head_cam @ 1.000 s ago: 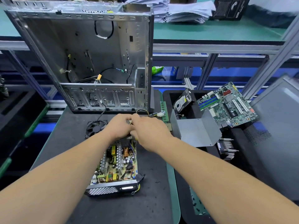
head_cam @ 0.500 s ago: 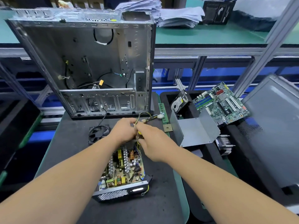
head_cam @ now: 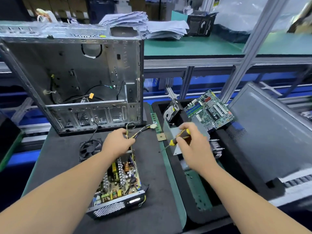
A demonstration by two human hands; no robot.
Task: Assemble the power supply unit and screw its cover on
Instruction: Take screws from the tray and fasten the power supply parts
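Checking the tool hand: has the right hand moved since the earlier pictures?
Yes. The right hand, gripping the screwdriver, has moved rightward from the cable bundle, now over the grey metal cover.

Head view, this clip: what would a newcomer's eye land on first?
Probably the open power supply in the near centre of the dark mat, circuit board bare and cover off. Above it the two hands stand out: the left hand holds its yellow-and-black cable bundle, and the right hand grips a yellow-and-black screwdriver over the right-hand tray. Behind, an empty metal computer case stands open at the back left.
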